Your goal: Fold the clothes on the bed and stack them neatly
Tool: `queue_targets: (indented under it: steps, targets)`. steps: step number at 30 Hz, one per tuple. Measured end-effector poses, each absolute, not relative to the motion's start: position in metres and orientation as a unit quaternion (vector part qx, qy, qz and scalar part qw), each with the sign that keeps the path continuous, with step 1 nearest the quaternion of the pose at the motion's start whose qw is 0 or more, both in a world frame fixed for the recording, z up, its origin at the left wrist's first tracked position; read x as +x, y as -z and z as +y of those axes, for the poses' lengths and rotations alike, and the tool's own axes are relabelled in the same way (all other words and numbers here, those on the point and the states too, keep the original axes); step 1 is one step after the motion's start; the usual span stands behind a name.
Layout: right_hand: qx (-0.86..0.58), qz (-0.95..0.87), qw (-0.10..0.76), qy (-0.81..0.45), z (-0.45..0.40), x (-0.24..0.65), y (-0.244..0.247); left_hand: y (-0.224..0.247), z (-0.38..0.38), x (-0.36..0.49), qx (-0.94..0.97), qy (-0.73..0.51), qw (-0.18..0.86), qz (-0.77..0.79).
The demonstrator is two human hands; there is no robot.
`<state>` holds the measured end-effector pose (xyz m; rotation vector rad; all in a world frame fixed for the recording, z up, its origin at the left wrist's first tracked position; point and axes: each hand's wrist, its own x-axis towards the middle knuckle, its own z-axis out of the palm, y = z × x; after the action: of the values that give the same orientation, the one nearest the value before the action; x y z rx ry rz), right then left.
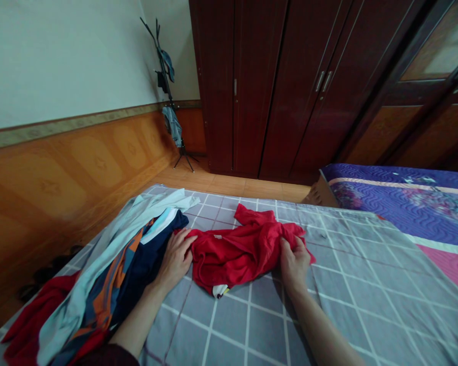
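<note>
A crumpled red shirt (236,254) lies on a grey checked bedsheet (229,325), with a small pale label near its upper left and a white patch at its lower edge. My left hand (176,254) rests on the shirt's left end, palm down with the fingers stretched out. At the shirt's right end, my right hand (294,262) pinches a bunched fold between thumb and fingers. Just left of my left hand is a pile of clothes: a dark navy garment (147,262), an orange and blue-grey piece (109,290) and a pale blue garment (87,269).
More red cloth (41,315) lies at the near left of the bed. Beyond the far edge stand a dark red wardrobe (248,91) and a coat rack (166,81) with hats and denim. A purple quilted bedspread (404,193) is at the right.
</note>
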<state>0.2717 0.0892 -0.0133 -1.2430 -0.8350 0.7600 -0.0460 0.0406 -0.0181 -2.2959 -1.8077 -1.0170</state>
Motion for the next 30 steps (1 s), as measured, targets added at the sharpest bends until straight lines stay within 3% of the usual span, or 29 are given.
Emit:
queue_targets:
  steps: [3,6,11,13,21,27,30]
  targets:
    - [-0.533,-0.512,0.664,-0.113,0.075,0.264,-0.004,0.015,0.039,-0.043,-0.709,0.398,0.006,-0.583]
    - [-0.446,-0.672,0.590,0.049,0.058,0.250,-0.018,0.011,0.037,-0.045,-0.658,0.464,-0.016,-0.593]
    - [-0.393,-0.825,0.403,0.054,0.050,0.235,-0.015,0.005,0.031,-0.041,-0.600,0.508,-0.034,-0.617]
    - [-0.429,-0.817,0.382,0.038,0.055,0.237,-0.009,0.004,0.028,-0.040,-0.600,0.506,-0.050,-0.618]
    - [-0.510,-0.647,0.566,-0.022,0.078,0.263,-0.005,-0.007,0.022,-0.033,-0.728,0.443,-0.067,-0.518]
    - [-0.532,-0.589,0.596,-0.119,0.074,0.263,-0.004,-0.005,0.024,-0.023,-0.782,0.328,-0.082,-0.524]
    - [-0.485,-0.630,0.598,-0.098,0.073,0.260,-0.005,0.000,0.028,-0.024,-0.752,0.365,-0.110,-0.538]
